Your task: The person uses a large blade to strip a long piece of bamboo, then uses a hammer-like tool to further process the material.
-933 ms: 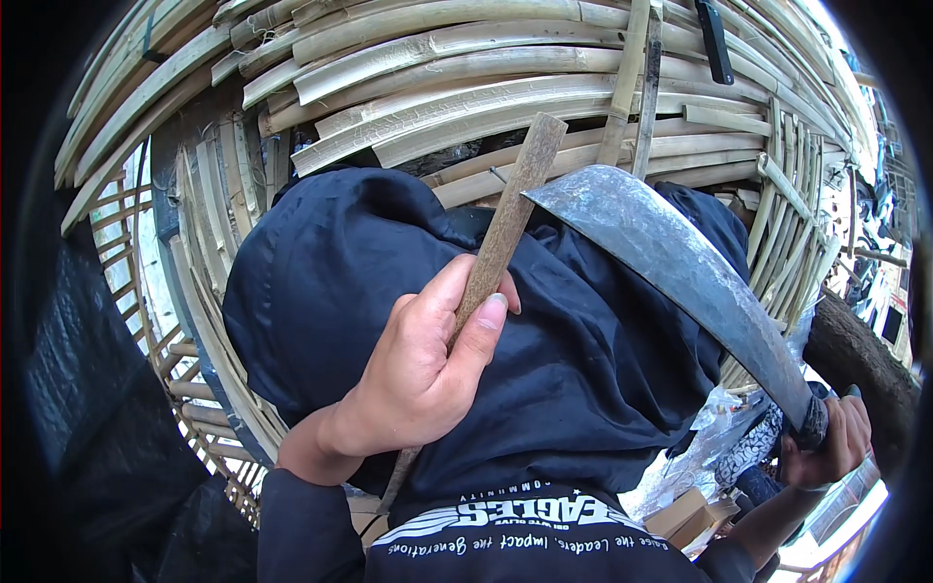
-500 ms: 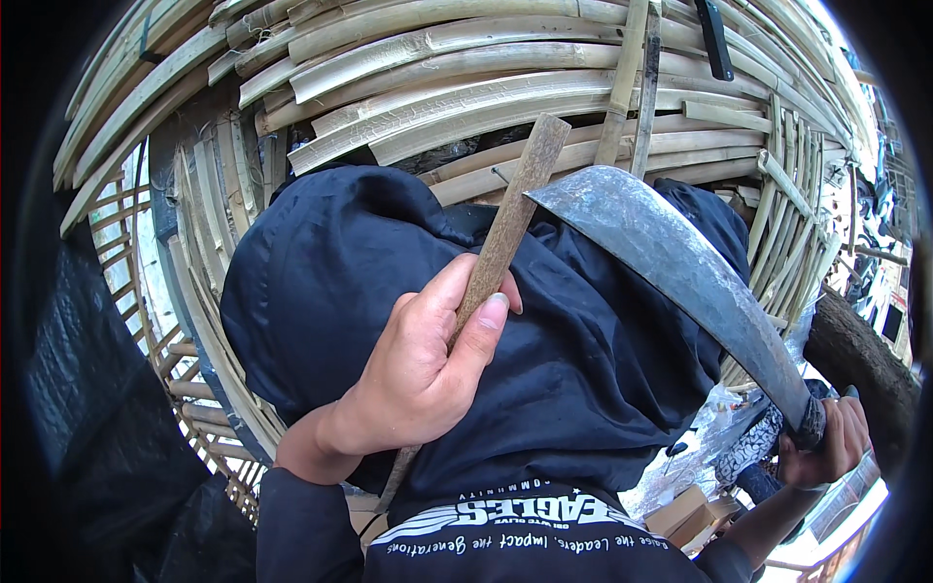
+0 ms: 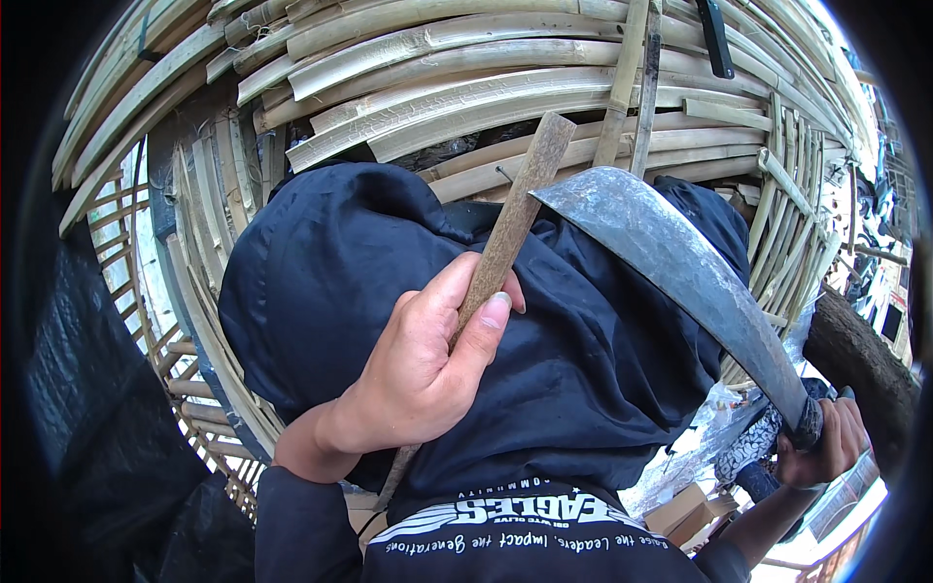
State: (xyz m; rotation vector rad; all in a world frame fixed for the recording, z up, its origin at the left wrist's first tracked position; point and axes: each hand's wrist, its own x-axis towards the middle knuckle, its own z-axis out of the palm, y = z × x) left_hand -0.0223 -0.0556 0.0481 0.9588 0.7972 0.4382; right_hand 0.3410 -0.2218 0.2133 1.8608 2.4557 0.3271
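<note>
My left hand [image 3: 423,364] is closed round a brown wooden strip [image 3: 520,194], thumb lying along its near face. The strip stands slanted over my lap, its upper end leaning right; its lower end shows below my wrist. At the right, my right hand [image 3: 826,445] grips the handle end of a machete [image 3: 671,248] with a broad, curved, grey blade. The blade reaches up and left, its tip at or very near the right edge of the strip; whether they touch I cannot tell. Most of the machete's handle is hidden in my fingers.
Long split bamboo strips [image 3: 466,44] are stacked across the far side. Dark cloth [image 3: 321,272] covers my legs beneath both hands. A thick dark log [image 3: 860,345] lies at the right, beyond my right hand. A black plastic sheet [image 3: 97,418] hangs at the left, beside a bamboo lattice [image 3: 190,389].
Very little differs. The wooden strip's upper end and the machete's tip have shifted slightly to the right; both hands keep their hold.
</note>
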